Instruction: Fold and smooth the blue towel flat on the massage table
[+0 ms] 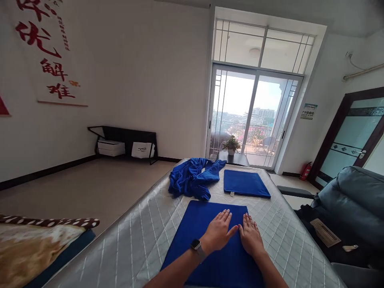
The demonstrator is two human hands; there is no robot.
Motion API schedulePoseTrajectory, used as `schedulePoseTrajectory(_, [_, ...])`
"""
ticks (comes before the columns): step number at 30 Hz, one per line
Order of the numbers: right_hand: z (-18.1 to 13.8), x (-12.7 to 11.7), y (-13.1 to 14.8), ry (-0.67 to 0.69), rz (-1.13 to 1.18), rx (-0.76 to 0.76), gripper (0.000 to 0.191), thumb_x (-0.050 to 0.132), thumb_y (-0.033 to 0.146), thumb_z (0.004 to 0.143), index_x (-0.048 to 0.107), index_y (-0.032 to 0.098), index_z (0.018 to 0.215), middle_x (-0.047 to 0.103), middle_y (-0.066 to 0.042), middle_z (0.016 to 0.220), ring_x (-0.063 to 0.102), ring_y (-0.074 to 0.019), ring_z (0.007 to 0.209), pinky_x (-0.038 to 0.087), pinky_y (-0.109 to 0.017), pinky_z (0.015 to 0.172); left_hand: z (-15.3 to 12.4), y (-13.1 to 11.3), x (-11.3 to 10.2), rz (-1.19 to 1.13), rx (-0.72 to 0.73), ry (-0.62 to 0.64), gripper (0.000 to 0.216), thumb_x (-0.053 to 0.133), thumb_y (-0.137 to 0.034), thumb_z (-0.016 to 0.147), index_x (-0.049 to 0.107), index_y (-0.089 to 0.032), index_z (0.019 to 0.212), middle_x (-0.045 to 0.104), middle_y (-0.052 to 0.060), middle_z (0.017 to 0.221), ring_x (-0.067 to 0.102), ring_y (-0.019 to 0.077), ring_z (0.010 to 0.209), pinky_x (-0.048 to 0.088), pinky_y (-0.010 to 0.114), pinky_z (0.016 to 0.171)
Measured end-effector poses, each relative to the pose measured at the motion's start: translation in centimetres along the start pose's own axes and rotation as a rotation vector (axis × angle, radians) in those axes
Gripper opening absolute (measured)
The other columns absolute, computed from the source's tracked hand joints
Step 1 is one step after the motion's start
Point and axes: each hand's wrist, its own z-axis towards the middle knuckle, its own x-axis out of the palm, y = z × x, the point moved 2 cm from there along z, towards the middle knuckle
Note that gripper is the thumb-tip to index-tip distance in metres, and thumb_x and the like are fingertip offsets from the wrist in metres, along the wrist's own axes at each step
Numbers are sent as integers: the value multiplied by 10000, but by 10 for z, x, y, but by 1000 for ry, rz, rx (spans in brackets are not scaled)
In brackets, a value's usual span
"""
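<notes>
You're resting your left hand [218,231] on the nearer blue cloth [231,262] and right hand [251,236] over its edge, both flat, gripping nothing, apparently steadying it against the quilted surface [136,240].

Plain blue cloth [190,228], silver-grey tabletop [126,240] with white diamond grid, white-dotted brown trim [51,221], red fire extinguisher [305,171]
</notes>
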Motion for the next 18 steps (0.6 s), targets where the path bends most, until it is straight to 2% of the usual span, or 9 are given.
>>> schedulePoseTrajectory(2, [-2,-1,0,4,-17,-34,624,242,323,1018,266,129,1610,155,-82,1693,101,-231,1569,125,-424,1262,9,-29,20,-44,89,45,706,243,-612,1034,417,-171,1557,436,136,1602,358,265,1508,317,453,1230])
schedulePoseTrajectory(4, [-4,-2,0,11,-33,-40,629,262,251,992,266,149,1613,150,-66,1696,94,-224,1569,109,-408,1263,19,-44,35,-63,77,67,716,213,-598,1041,406,-142,1559,419,154,1608,334,266,1519,296,457,1240])
schedulePoseTrajectory(6, [-5,-3,0,14,-29,-13,646,245,218,981,224,117,1618,149,-74,1695,99,-214,1570,106,-390,1263,26,-46,42,-64,15,86,730,169,-581,1048,417,-112,1550,420,170,1603,332,272,1520,290,464,1241])
schedulePoseTrajectory(8, [-5,-5,0,17,0,1,641,213,246,997,203,76,1614,159,-93,1691,110,-212,1569,115,-390,1262,29,-38,43,-57,-23,117,737,133,-567,1051,418,-103,1549,415,167,1607,327,270,1522,279,466,1246])
schedulePoseTrajectory(10, [-4,-6,1,14,35,-5,646,193,313,1017,206,53,1609,171,-112,1687,119,-222,1569,117,-405,1262,26,-21,38,-40,-44,146,745,125,-578,1048,407,-113,1557,393,153,1620,312,267,1528,262,470,1253])
schedulePoseTrajectory(12, [-4,-6,1,4,62,0,664,185,368,1026,209,45,1606,174,-119,1686,126,-227,1569,108,-412,1264,16,8,28,-7,-89,156,761,144,-613,1038,397,-125,1564,375,146,1629,303,274,1532,256,482,1254])
schedulePoseTrajectory(16, [-2,-3,-1,-8,84,12,675,173,395,1026,210,54,1608,161,-99,1690,121,-216,1569,85,-406,1267,-20,86,0,87,-256,140,780,174,-651,1025,395,-134,1566,369,159,1629,323,297,1523,270,515,1240])
schedulePoseTrajectory(18, [-1,0,-2,-9,90,6,680,175,404,1025,217,56,1608,157,-94,1692,114,-213,1570,76,-404,1267,-42,120,-12,131,-323,140,798,169,-650,1026,382,-102,1566,351,174,1634,312,298,1527,261,509,1243])
